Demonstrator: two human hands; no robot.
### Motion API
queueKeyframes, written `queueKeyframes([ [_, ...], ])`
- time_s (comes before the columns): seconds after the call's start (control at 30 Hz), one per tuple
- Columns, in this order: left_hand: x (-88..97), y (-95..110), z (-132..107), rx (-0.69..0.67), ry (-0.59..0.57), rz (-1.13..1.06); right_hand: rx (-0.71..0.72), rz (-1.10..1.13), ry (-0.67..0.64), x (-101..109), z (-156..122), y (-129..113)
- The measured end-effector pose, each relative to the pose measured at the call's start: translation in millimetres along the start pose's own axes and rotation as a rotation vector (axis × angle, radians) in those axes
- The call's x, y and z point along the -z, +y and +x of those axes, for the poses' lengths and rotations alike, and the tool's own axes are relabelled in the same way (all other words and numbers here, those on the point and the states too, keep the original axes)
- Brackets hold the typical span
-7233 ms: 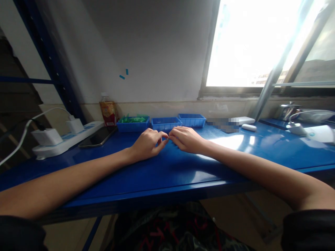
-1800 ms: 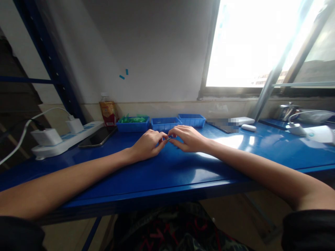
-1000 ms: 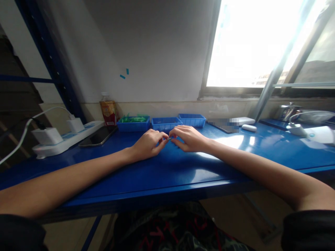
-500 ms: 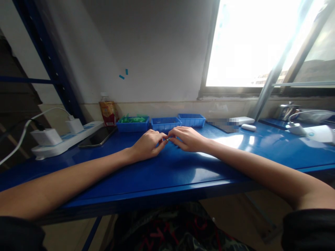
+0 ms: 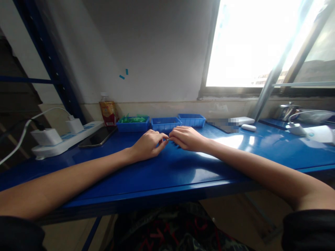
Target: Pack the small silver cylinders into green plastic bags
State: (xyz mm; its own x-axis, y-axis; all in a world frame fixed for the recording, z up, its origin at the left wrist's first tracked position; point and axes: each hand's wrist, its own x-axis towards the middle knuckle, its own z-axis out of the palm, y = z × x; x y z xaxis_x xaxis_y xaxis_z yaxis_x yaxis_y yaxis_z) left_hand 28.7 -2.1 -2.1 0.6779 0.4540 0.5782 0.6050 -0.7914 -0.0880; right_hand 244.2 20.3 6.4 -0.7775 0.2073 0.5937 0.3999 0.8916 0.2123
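Note:
Over the middle of the blue table [image 5: 167, 174], my two hands meet fingertip to fingertip. My left hand [image 5: 149, 144] is closed in a pinch on a tiny light-coloured piece [image 5: 168, 139], too small to name. From the other side, my right hand [image 5: 188, 138] pinches at the same piece, its fingers hiding most of it. Just behind the hands stand a blue bin [image 5: 165, 128] with its contents hard to make out, a bin [image 5: 133, 127] holding green pieces [image 5: 133, 119], and a third bin [image 5: 192, 122] further right.
On the left lie a power strip [image 5: 56, 143] with plugged-in chargers and a phone [image 5: 98, 136]. A bottle [image 5: 108, 111] stands by the wall. To the right are a small white case [image 5: 248, 127], a metal pot [image 5: 287, 111] and a white device with a cable [image 5: 318, 134].
My right hand's fingers have closed in slightly around the tiny piece, so less of it shows. My left hand has barely moved.

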Motion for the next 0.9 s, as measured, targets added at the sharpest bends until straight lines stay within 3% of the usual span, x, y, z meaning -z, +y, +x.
queueKeyframes([
  [0.27, -0.4, -0.7, -0.7, -0.021, 0.027, -0.020, -0.016, 0.037, -0.007, 3.7, -0.4, -3.4],
  [0.53, 0.2, -0.1, 0.1, 0.010, -0.001, -0.027, 0.059, -0.045, 0.018, 7.1, 1.4, -2.7],
  [0.6, 0.8, 0.5, 0.7, 0.039, -0.042, -0.035, 0.067, -0.066, 0.118, 12.3, 2.9, -2.3],
  [0.7, 1.8, 0.6, 1.5, 0.079, -0.109, -0.054, 0.046, -0.091, 0.410, 25.8, 5.7, 3.0],
  [0.8, 2.6, 0.5, 2.3, 0.103, -0.157, -0.069, -0.042, -0.180, 0.602, 43.1, 6.9, 20.2],
  [0.87, 2.9, 0.4, 2.8, 0.120, -0.183, -0.072, -0.239, -0.302, 0.574, 55.3, 4.0, 37.4],
  [0.9, 2.9, 0.4, 2.9, 0.126, -0.195, -0.072, -0.365, -0.372, 0.481, 61.3, 0.9, 46.5],
])
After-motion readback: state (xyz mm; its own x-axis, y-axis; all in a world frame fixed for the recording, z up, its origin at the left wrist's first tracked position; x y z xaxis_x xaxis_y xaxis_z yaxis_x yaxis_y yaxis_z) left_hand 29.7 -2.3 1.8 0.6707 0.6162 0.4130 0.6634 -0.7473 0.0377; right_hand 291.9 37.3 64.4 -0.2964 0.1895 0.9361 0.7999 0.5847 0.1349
